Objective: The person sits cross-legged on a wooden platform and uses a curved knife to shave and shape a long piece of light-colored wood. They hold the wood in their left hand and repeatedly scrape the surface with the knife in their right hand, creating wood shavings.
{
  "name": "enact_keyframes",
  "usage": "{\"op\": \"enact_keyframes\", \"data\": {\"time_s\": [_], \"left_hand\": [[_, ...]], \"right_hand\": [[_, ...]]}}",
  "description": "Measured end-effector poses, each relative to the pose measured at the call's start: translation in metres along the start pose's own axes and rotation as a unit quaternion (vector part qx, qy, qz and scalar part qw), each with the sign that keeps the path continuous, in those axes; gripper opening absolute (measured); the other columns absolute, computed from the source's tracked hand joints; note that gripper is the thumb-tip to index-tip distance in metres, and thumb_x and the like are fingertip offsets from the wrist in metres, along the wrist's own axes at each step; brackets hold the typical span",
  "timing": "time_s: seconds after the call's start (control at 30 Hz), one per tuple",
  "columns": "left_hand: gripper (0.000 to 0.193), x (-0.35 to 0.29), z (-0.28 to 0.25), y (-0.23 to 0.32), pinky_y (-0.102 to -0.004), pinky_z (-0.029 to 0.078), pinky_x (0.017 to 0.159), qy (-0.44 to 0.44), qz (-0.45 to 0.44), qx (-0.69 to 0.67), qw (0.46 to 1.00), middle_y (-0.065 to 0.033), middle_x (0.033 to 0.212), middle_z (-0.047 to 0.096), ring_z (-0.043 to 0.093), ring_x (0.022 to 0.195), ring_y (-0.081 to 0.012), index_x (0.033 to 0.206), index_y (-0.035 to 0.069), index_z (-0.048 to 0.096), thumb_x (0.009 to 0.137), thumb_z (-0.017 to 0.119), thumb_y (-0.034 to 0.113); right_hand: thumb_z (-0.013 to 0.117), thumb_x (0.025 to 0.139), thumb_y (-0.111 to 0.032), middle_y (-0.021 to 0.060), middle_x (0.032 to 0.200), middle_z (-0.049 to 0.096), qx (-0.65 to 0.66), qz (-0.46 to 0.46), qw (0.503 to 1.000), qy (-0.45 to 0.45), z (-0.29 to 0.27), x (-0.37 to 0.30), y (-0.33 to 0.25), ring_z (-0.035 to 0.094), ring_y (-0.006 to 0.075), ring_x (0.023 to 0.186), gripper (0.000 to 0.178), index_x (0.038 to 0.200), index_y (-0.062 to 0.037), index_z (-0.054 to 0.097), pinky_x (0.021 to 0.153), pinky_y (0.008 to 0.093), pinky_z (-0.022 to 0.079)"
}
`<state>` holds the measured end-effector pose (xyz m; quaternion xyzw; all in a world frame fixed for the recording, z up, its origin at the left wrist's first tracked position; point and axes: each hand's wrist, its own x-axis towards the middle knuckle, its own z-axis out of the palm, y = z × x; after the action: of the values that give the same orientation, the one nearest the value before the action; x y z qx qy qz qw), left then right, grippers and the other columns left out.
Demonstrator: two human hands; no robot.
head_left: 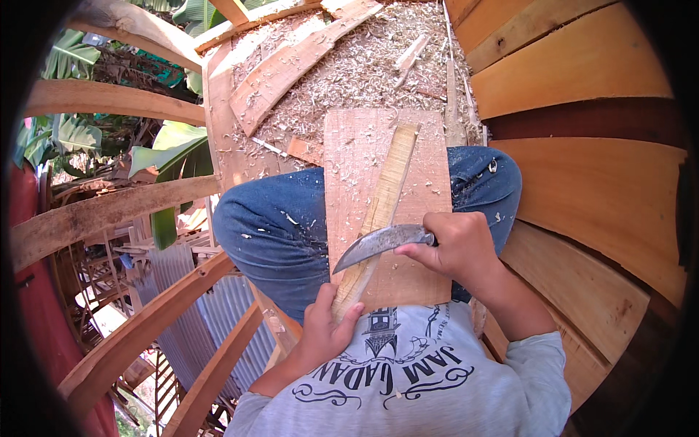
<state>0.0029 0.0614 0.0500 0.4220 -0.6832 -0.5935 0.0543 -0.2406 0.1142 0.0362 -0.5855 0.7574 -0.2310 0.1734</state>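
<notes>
My right hand (459, 247) is closed round the handle of a knife (378, 243) with a broad, curved, dark-stained blade. The blade lies across a long pale strip of wood (389, 186), its tip pointing left. Gripped at the strip's near end is my left hand (331, 328), thumb on one side and fingers on the other. The strip slants away from me over a flat rectangular board (429, 182), which rests across my lap. Most of the knife's handle is hidden inside my right hand.
Curly wood shavings (364, 65) cover the floor ahead, with a long offcut (291, 65) lying among them. A plank wall (590, 175) rises close on my right. At my left stand wooden rails (116, 207), with leaves and corrugated metal sheets (233, 313) beyond.
</notes>
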Motion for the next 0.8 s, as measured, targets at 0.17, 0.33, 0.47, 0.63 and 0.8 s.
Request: {"op": "enact_keyframes", "data": {"time_s": [0.17, 0.33, 0.47, 0.63, 0.8], "left_hand": [[0.026, -0.007, -0.002, 0.004, -0.0306, 0.048, 0.057, -0.033, -0.011, 0.017, 0.999, -0.019, 0.075, 0.062, 0.067, 0.068, -0.026, 0.101, -0.002, 0.047, 0.085, 0.063, 0.012], [0.026, -0.002, -0.001, 0.005, -0.0308, 0.048, 0.057, -0.018, -0.007, 0.011, 1.0, -0.0184, 0.074, 0.061, 0.066, 0.067, -0.0258, 0.101, -0.002, 0.048, 0.085, 0.063, 0.012], [0.025, -0.004, -0.002, 0.002, -0.0304, 0.048, 0.059, -0.014, -0.003, 0.01, 1.0, -0.0181, 0.075, 0.061, 0.066, 0.068, -0.0246, 0.1, -0.001, 0.048, 0.084, 0.063, 0.011], [0.025, 0.001, -0.002, 0.006, -0.0296, 0.047, 0.06, -0.027, -0.009, -0.003, 1.0, -0.0177, 0.076, 0.061, 0.065, 0.07, -0.021, 0.099, -0.001, 0.049, 0.084, 0.064, 0.011], [0.025, -0.002, 0.0, 0.005, -0.0288, 0.047, 0.059, -0.027, 0.002, -0.004, 1.0, -0.0159, 0.072, 0.061, 0.065, 0.068, -0.0196, 0.098, -0.001, 0.049, 0.083, 0.064, 0.012]], "right_hand": [[0.065, 0.071, -0.061, 0.0105, 0.045, 0.049, -0.133, 0.04, 0.983, 0.123, -0.012, 0.025, 0.045, 0.054, 0.0277, 0.042, 0.062, 0.051, -0.0052, 0.047, 0.039, 0.0344, 0.04], [0.067, 0.071, -0.058, 0.0092, 0.045, 0.047, -0.027, 0.032, 0.991, 0.126, -0.003, 0.02, 0.024, 0.053, 0.0258, 0.041, 0.059, 0.052, -0.0062, 0.047, 0.039, 0.0333, 0.04], [0.067, 0.073, -0.056, 0.0106, 0.048, 0.05, -0.021, -0.033, 0.997, 0.073, -0.007, 0.021, 0.021, 0.055, 0.0267, 0.044, 0.057, 0.054, -0.0045, 0.051, 0.041, 0.0336, 0.04], [0.068, 0.073, -0.054, 0.011, 0.048, 0.05, 0.008, 0.081, 0.99, 0.118, -0.011, 0.026, 0.046, 0.054, 0.0277, 0.044, 0.056, 0.055, -0.0041, 0.052, 0.042, 0.0339, 0.04], [0.066, 0.076, -0.053, 0.0114, 0.047, 0.048, 0.004, -0.044, 0.996, 0.079, -0.007, 0.014, 0.023, 0.054, 0.0274, 0.045, 0.057, 0.054, -0.0037, 0.05, 0.043, 0.0339, 0.04]]}}
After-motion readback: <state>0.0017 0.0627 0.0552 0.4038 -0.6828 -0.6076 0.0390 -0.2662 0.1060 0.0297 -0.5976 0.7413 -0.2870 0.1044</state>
